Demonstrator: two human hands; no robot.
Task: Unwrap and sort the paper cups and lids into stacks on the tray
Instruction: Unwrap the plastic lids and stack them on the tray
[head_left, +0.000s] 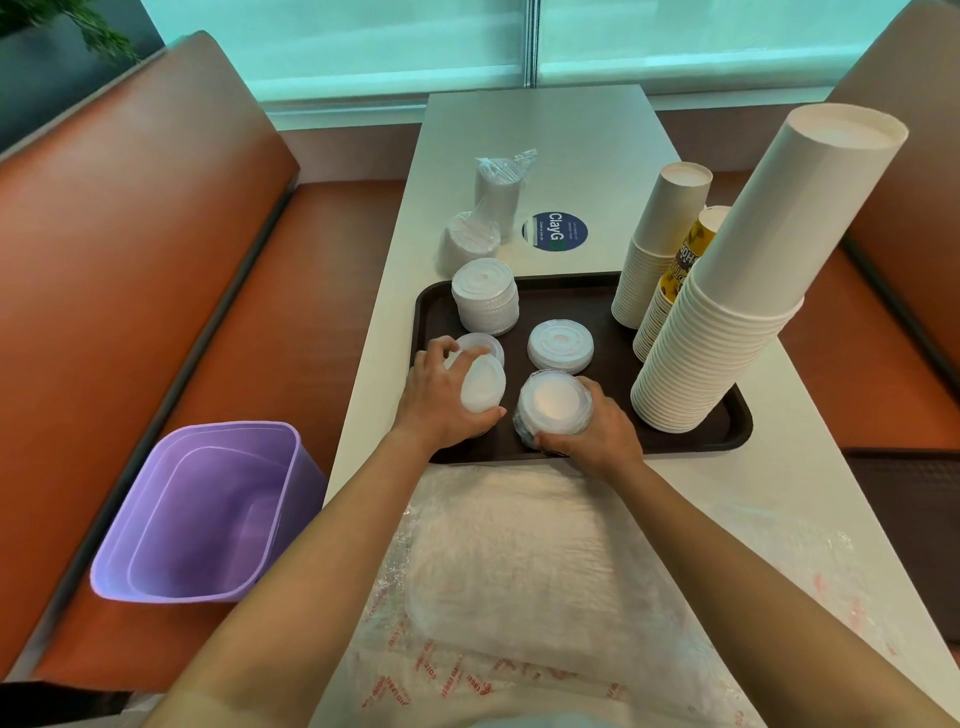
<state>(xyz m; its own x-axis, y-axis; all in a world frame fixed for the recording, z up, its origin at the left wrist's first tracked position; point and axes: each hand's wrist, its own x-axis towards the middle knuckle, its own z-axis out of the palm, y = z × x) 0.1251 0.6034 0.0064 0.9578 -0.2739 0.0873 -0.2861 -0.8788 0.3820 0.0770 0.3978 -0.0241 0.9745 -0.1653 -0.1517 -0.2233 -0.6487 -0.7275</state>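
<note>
Left hand (439, 397) grips lid (483, 387); right hand (597, 434) grips lid stack (553, 408).

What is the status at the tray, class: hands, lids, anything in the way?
Left hand grips a lid. Right hand holds lid stack on tray. Nothing blocking.

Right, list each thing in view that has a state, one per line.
left hand: grips a tilted lid
right hand: holds a lid stack on the tray
wrapped lid packs: still wrapped, off the tray
cup stacks: upside down on the tray
purple bin: tilted on the seat
</note>
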